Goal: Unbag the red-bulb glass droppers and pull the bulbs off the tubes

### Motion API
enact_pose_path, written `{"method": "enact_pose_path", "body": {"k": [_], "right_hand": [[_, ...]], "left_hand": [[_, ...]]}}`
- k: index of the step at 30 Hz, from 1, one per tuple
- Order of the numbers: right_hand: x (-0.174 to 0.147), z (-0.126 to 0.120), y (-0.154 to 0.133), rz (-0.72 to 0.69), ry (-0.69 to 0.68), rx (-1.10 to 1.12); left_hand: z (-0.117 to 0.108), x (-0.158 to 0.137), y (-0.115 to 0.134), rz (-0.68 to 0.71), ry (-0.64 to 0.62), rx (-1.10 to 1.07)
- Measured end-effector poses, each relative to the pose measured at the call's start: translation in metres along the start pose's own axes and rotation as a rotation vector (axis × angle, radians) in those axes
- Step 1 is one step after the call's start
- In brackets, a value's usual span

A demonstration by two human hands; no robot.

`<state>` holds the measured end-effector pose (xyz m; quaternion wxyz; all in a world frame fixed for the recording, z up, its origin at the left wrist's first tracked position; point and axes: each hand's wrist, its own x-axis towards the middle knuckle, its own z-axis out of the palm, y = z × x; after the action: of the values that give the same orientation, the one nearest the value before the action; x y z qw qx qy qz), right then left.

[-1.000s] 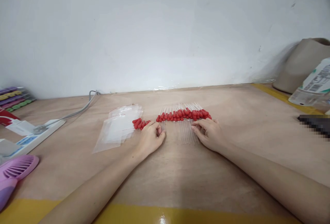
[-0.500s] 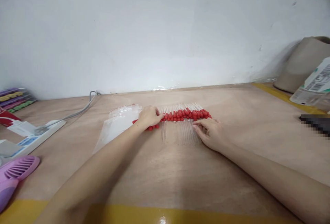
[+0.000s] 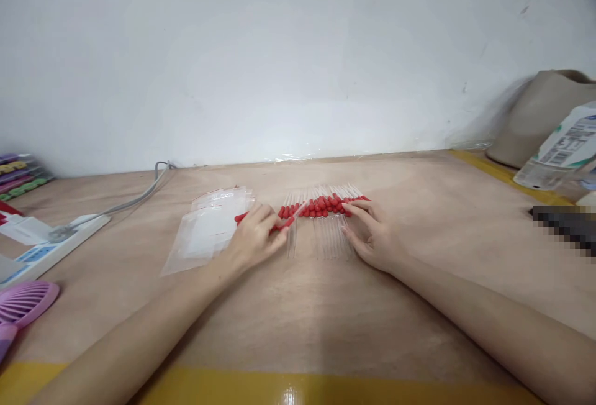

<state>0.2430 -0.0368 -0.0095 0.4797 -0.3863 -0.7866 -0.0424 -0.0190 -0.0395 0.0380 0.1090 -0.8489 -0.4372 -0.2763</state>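
Observation:
Glass droppers with red rubber bulbs (image 3: pixel 321 206) lie in a row on the wooden table, some tubes pointing away from me and others toward me. My left hand (image 3: pixel 256 234) is closed on a dropper (image 3: pixel 289 221) by its bulb, between thumb and fingers; its clear tube slants up to the right, over the row. More red bulbs show at the left, partly hidden behind this hand. At the row's right end is my right hand (image 3: pixel 375 234), thumb and fingers apart, its fingertips near the bulbs and tubes.
Clear plastic bags (image 3: pixel 200 231) lie stacked left of my left hand. Farther left are a white power strip (image 3: pixel 69 243) with a grey cable and a pink fan-like object (image 3: pixel 28 302). On the right stand a beige container (image 3: pixel 526 119) and a tilted plastic bottle (image 3: pixel 544 169).
My left hand has drawn back toward me and lifted a dropper from the row. The right fingertips have moved slightly left, up to the bulbs. The view has shifted a little.

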Motion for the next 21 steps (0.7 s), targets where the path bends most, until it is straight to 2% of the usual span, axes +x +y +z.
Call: {"method": "enact_pose_path", "body": {"k": [3, 6, 10, 15, 19, 21], "right_hand": [[0.002, -0.002, -0.005, -0.172, -0.029, -0.047], [0.002, -0.003, -0.012, -0.285, -0.099, -0.104], [0.0, -0.001, -0.022, -0.366, -0.145, -0.16], [-0.001, 0.005, -0.027, -0.37, -0.176, -0.151], [-0.002, 0.007, -0.026, -0.366, -0.178, -0.116], [-0.002, 0.008, -0.026, -0.36, -0.175, -0.099]], "left_hand": [[0.005, -0.019, 0.007, 0.216, 0.029, 0.011], [0.012, -0.026, 0.013, 0.32, 0.11, 0.029], [0.019, -0.027, 0.016, 0.413, 0.201, -0.007], [0.021, -0.027, 0.016, 0.419, 0.235, -0.046], [0.017, -0.023, 0.021, 0.3, 0.199, -0.058], [0.017, -0.019, 0.025, 0.291, 0.152, -0.071]]}}
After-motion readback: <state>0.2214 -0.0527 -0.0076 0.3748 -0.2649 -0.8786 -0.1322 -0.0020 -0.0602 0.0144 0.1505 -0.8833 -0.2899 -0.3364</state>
